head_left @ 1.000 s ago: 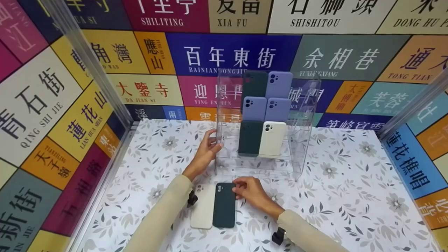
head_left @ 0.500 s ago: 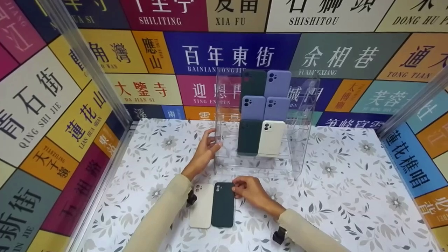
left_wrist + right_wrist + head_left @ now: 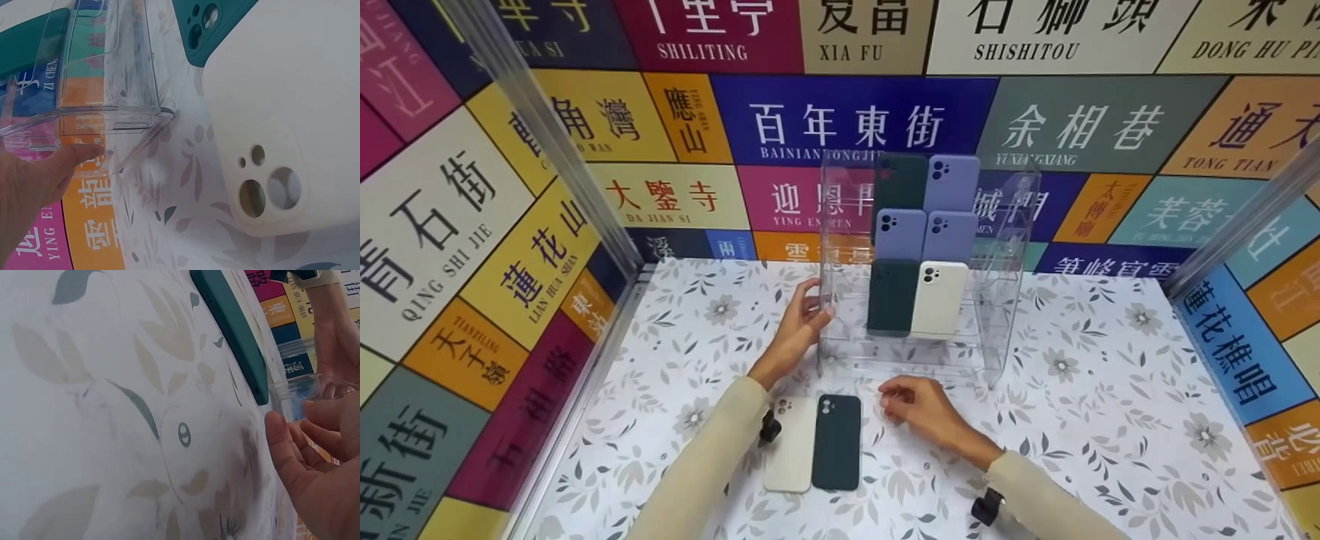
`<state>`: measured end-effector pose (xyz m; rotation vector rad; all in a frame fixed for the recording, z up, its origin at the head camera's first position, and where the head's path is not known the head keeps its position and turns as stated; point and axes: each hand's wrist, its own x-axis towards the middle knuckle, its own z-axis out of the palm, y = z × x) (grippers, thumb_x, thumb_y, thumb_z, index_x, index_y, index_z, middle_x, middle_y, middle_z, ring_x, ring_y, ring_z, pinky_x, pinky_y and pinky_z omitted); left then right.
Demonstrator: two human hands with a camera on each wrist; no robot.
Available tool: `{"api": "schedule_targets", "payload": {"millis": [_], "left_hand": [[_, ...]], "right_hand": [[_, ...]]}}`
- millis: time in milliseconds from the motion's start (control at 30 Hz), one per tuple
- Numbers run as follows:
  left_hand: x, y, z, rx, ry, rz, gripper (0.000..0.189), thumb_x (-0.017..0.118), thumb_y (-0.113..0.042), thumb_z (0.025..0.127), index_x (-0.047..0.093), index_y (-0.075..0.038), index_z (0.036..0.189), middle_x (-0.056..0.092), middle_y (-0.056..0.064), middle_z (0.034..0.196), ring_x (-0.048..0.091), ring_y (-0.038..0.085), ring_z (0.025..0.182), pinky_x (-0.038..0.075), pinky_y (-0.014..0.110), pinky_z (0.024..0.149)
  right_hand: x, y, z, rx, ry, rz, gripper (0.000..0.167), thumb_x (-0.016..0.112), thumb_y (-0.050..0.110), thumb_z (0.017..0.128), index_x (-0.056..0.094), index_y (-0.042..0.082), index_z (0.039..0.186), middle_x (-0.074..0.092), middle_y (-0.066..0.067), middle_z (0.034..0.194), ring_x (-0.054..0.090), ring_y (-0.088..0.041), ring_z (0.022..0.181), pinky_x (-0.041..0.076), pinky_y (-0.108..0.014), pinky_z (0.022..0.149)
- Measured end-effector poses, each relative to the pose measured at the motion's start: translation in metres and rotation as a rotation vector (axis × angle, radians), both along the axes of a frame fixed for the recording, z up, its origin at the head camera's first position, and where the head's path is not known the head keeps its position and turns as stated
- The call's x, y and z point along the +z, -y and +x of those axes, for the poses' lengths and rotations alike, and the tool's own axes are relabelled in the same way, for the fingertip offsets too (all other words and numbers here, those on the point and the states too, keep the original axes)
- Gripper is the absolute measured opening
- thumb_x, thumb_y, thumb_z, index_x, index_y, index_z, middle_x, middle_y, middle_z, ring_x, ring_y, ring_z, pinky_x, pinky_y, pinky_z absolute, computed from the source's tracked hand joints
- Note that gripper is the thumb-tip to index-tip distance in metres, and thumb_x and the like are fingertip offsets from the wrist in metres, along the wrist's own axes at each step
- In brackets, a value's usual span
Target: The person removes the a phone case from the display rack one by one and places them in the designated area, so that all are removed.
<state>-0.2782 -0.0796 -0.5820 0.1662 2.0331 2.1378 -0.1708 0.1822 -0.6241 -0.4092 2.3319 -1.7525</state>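
Note:
A clear display stand [image 3: 999, 337] stands upright on the table, with several phone cases leaning in its tiers. My left hand [image 3: 795, 334] grips its left side edge, fingers behind and thumb [image 3: 84, 154] in front. On the table before the stand lie a cream phone case [image 3: 790, 454] and a dark green phone case [image 3: 837, 442], side by side, camera holes at the far end. My right hand [image 3: 926, 412] hovers right of the green case, apart from it, fingers loosely bent and holding nothing. The right wrist view shows a gap between its thumb and the green case [image 3: 239, 332].
In the stand, a dark green case [image 3: 892, 300] and a cream case [image 3: 941, 300] fill the bottom row. Purple cases [image 3: 900, 234] sit above, with another dark green case [image 3: 901, 184] at top left. Sign-printed walls [image 3: 870, 116] enclose the floral tabletop [image 3: 1080, 442].
My right hand has let go of the dark green case's upper right corner and moved off to the right. The left hand keeps its grip on the stand, and both lying cases stay put.

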Motion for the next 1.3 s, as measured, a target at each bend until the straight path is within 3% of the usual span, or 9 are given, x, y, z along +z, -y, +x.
{"api": "schedule_targets", "payload": {"millis": [300, 533, 833, 1067, 1300], "left_hand": [[0.000, -0.001, 0.000, 0.005, -0.020, -0.015, 0.065, 0.064, -0.013, 0.108, 0.036, -0.015, 0.167, 0.049, 0.035, 0.158, 0.057, 0.044, 0.142, 0.044, 0.072, 0.115], [-0.001, -0.001, 0.000, 0.006, -0.034, -0.012, 0.064, 0.062, -0.007, 0.108, 0.036, -0.014, 0.167, 0.054, 0.030, 0.155, 0.059, 0.044, 0.140, 0.046, 0.071, 0.113], [-0.001, 0.001, -0.001, -0.006, -0.036, 0.009, 0.064, 0.062, -0.008, 0.109, 0.036, -0.012, 0.167, 0.054, 0.030, 0.155, 0.057, 0.045, 0.142, 0.044, 0.068, 0.117], [-0.001, 0.001, -0.002, -0.006, -0.044, 0.023, 0.064, 0.063, -0.007, 0.109, 0.036, -0.013, 0.166, 0.056, 0.029, 0.152, 0.057, 0.046, 0.142, 0.041, 0.071, 0.118], [-0.001, 0.002, 0.000, -0.008, -0.022, 0.008, 0.065, 0.064, -0.012, 0.109, 0.036, -0.016, 0.167, 0.054, 0.028, 0.155, 0.056, 0.045, 0.145, 0.042, 0.072, 0.117]], "right_hand": [[0.016, -0.039, -0.007, -0.026, -0.047, 0.065, 0.022, 0.075, 0.000, 0.100, 0.076, -0.012, 0.119, 0.079, -0.020, 0.100, 0.077, -0.025, 0.083, 0.062, -0.026, 0.073], [0.024, -0.062, -0.010, -0.049, -0.035, 0.067, 0.024, 0.075, -0.001, 0.101, 0.074, -0.014, 0.121, 0.077, -0.025, 0.104, 0.079, -0.030, 0.088, 0.066, -0.036, 0.078], [0.038, -0.081, -0.014, -0.102, -0.123, 0.132, 0.020, 0.078, 0.000, 0.100, 0.077, -0.010, 0.117, 0.080, -0.020, 0.102, 0.076, -0.024, 0.084, 0.059, -0.022, 0.074], [0.053, -0.090, -0.020, -0.136, -0.156, 0.199, 0.019, 0.079, 0.003, 0.100, 0.079, -0.006, 0.117, 0.081, -0.017, 0.104, 0.077, -0.030, 0.086, 0.058, -0.022, 0.071], [0.069, -0.098, -0.027, -0.134, -0.174, 0.233, 0.016, 0.078, 0.003, 0.102, 0.081, -0.001, 0.116, 0.081, -0.013, 0.105, 0.076, -0.025, 0.089, 0.059, -0.023, 0.077]]}}
